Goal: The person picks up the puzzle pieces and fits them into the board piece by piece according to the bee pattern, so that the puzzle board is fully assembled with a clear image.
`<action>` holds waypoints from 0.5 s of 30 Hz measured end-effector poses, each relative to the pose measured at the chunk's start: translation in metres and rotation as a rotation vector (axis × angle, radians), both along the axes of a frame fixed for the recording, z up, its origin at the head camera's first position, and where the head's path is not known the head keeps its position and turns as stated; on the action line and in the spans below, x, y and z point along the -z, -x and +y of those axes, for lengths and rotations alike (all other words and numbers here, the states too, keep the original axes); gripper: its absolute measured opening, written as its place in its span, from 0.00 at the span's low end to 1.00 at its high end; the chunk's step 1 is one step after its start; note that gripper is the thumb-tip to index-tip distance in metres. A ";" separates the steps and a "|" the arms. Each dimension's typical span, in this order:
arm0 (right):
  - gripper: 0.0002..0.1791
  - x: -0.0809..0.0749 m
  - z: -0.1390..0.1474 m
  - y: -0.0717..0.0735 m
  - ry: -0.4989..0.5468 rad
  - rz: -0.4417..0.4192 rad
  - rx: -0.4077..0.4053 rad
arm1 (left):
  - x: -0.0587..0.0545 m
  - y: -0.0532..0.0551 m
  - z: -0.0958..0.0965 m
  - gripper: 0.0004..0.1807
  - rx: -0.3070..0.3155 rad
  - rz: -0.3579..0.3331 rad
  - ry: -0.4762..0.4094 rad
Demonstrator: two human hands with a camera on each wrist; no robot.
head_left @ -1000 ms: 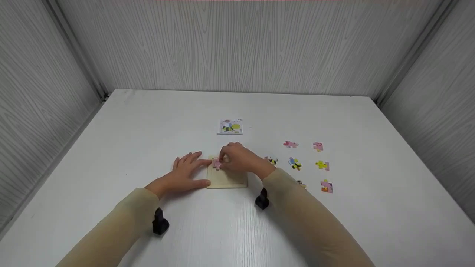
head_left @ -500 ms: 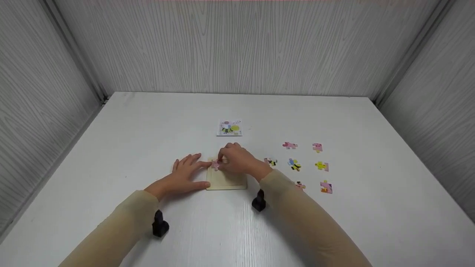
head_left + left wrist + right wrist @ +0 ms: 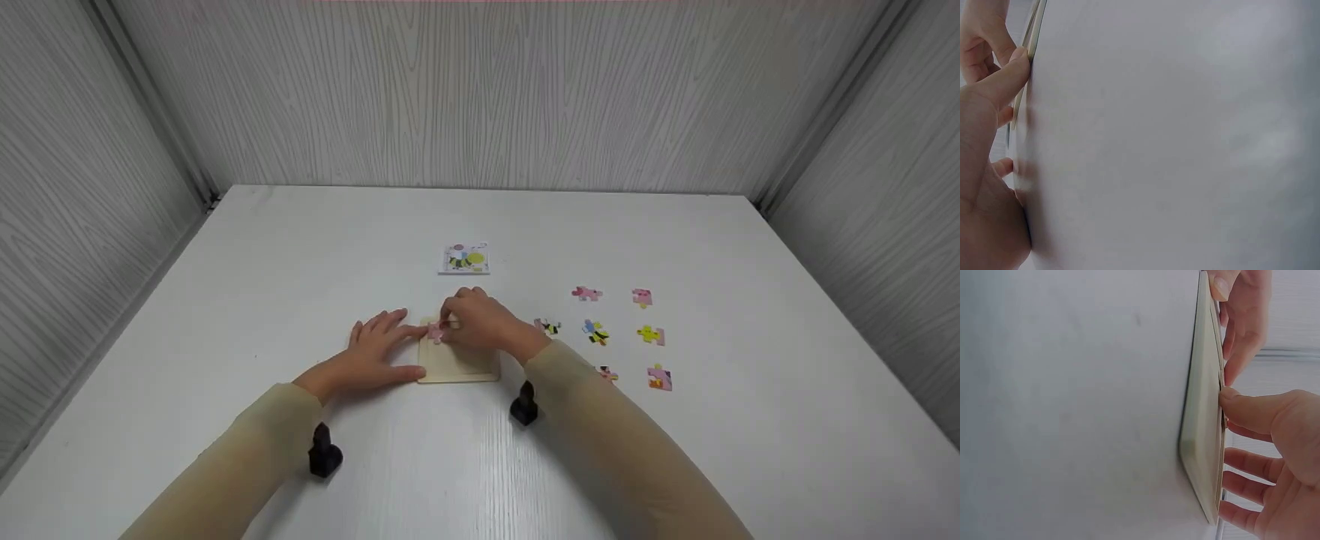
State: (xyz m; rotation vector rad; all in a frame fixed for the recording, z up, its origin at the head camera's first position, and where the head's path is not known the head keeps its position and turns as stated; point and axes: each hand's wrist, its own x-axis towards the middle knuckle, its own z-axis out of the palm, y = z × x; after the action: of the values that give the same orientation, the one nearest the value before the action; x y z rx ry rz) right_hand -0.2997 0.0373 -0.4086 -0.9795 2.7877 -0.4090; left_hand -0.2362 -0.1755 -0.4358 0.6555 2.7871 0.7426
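Observation:
A shallow wooden puzzle tray (image 3: 459, 369) lies flat in front of me in the head view. In its far left corner is a pink jigsaw piece (image 3: 434, 334), which my right hand (image 3: 486, 322) pinches between thumb and finger. From the left, my left hand (image 3: 369, 355) rests palm-down on the table, fingers spread, its thumb and index fingertips on the tray's left edge. In the right wrist view the right thumb (image 3: 1252, 410) bends down at the tray's surface, the piece mostly hidden. The left wrist view has the left thumb (image 3: 1002, 84) on the tray's rim.
Several loose jigsaw pieces lie right of the tray, among them a bee piece (image 3: 596, 332), a yellow piece (image 3: 651, 334) and a pink piece (image 3: 587, 293). The right forearm partly covers one (image 3: 607, 373). Behind the tray sits a bee picture card (image 3: 465, 259). Grey panels enclose the table.
The pink piece and my right hand have shifted very slightly left in the tray's corner. My left hand has stayed at the tray's edge.

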 end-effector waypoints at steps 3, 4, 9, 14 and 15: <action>0.15 0.000 0.001 0.000 -0.002 0.014 -0.011 | 0.000 0.000 0.000 0.38 0.002 0.000 -0.001; 0.15 0.000 0.001 0.000 -0.001 0.012 -0.012 | 0.000 -0.001 0.000 0.38 0.003 0.000 -0.002; 0.15 -0.002 0.002 0.000 0.011 -0.022 -0.007 | 0.000 0.000 0.000 0.38 0.010 0.011 -0.001; 0.17 -0.002 0.006 0.003 0.024 -0.070 0.022 | 0.001 0.000 0.000 0.38 0.011 0.011 -0.006; 0.17 -0.003 0.007 0.003 0.033 -0.078 0.026 | 0.001 0.000 0.000 0.38 0.011 0.012 -0.006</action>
State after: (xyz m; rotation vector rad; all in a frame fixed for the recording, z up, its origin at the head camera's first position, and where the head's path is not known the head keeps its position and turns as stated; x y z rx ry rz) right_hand -0.3027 0.0448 -0.4061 -0.9137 2.7346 -0.4878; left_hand -0.2364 -0.1759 -0.4366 0.6779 2.7908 0.7479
